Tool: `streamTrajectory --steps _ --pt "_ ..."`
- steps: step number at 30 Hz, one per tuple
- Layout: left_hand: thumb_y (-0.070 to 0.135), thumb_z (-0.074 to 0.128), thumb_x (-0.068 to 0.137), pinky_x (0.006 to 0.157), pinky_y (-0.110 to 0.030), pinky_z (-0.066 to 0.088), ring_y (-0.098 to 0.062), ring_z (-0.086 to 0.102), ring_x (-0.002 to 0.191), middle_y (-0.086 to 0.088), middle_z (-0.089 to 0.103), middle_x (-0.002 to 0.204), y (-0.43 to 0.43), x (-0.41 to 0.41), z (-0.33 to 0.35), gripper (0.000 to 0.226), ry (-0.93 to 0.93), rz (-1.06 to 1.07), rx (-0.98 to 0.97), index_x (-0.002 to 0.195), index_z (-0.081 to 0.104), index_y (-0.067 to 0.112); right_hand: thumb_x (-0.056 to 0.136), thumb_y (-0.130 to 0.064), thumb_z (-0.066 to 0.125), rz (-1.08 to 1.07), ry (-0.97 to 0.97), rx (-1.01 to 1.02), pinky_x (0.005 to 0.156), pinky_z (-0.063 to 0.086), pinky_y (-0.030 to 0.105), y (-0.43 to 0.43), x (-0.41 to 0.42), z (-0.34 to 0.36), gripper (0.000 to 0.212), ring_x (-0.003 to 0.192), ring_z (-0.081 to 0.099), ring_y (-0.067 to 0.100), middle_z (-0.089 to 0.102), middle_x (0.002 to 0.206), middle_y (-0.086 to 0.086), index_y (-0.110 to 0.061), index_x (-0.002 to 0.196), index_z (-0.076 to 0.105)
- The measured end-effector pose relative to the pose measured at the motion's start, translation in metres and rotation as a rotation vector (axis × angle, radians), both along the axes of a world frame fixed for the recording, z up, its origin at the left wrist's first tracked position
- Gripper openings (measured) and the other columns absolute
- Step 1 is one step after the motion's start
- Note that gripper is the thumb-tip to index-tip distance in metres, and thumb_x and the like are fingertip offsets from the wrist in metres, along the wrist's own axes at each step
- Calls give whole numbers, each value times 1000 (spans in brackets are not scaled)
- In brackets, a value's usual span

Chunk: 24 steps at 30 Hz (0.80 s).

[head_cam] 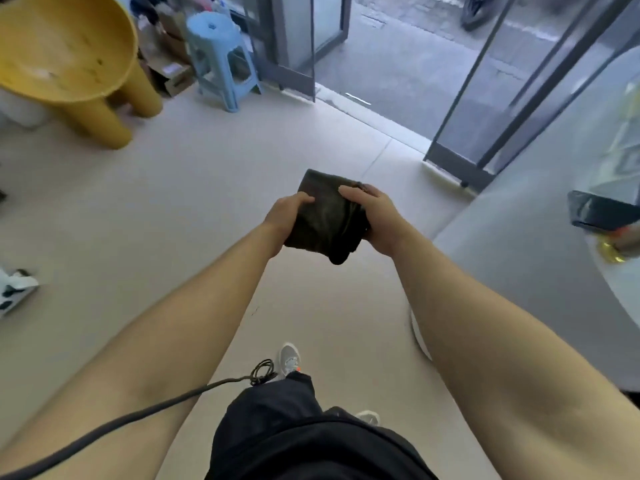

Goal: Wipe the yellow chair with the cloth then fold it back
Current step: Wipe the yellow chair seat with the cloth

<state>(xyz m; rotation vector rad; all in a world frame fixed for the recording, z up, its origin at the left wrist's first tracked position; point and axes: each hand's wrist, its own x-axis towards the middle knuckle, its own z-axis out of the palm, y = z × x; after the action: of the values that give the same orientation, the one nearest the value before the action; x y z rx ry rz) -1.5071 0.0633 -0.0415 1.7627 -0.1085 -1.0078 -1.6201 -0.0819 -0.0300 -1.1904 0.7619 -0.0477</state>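
Note:
A dark cloth [323, 216], folded into a thick wad, is held out in front of me over the floor. My left hand [285, 216] grips its left edge with the thumb on top. My right hand [375, 218] holds its right side, fingers curled over the top corner. The yellow chair [65, 53], a round bowl-shaped seat on thick cylindrical legs, stands at the far left, well away from both hands.
A light blue plastic stool [221, 53] and cardboard boxes [169, 60] stand beside the chair. Open glass doors [460, 109] lead outside ahead. A white round table [540, 216] with a black phone [601, 211] is on my right. A shoe [14, 287] lies at left.

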Motion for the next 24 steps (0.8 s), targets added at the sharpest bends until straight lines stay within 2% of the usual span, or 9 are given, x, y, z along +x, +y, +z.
streamTrajectory --steps 3,7,9,12,18,24 --pt "37 54 70 96 -51 53 -37 66 103 -16 71 103 44 61 1 45 -60 69 47 103 67 8 77 -26 82 138 48 -100 79 61 40 32 75 -3 54 103 69 27 69 115 8 -15 124 59" --pt "30 57 63 82 -45 54 -37 65 100 -15 67 99 96 135 -1 36 -115 157 80 94 62 12 83 -9 72 254 113 -218 75 60 37 67 169 -8 40 97 66 25 66 110 9 -13 121 58" --pt "29 57 64 77 -42 53 -35 64 97 -15 68 102 116 167 -3 37 -123 195 90 96 62 12 84 -8 67 308 138 -248 79 60 40 82 211 -8 36 96 65 25 65 108 8 -15 119 58" --pt "29 58 67 79 -40 54 -33 65 99 -14 69 104 138 216 -8 41 -129 237 99 104 64 13 84 -9 65 377 151 -267 82 60 42 97 269 -7 37 97 64 26 64 108 8 -15 119 57" --pt "23 62 81 77 -36 56 -25 64 94 -7 67 102 148 318 -24 33 -198 245 206 112 60 14 86 -8 62 474 179 -342 86 60 46 106 381 -16 39 90 64 21 62 104 6 -14 124 54" --pt "23 66 83 88 -44 56 -27 64 98 -8 67 106 139 453 -36 34 -298 201 333 115 58 13 88 -10 61 564 178 -433 86 59 47 95 528 -32 38 94 62 26 59 109 9 -15 125 52"
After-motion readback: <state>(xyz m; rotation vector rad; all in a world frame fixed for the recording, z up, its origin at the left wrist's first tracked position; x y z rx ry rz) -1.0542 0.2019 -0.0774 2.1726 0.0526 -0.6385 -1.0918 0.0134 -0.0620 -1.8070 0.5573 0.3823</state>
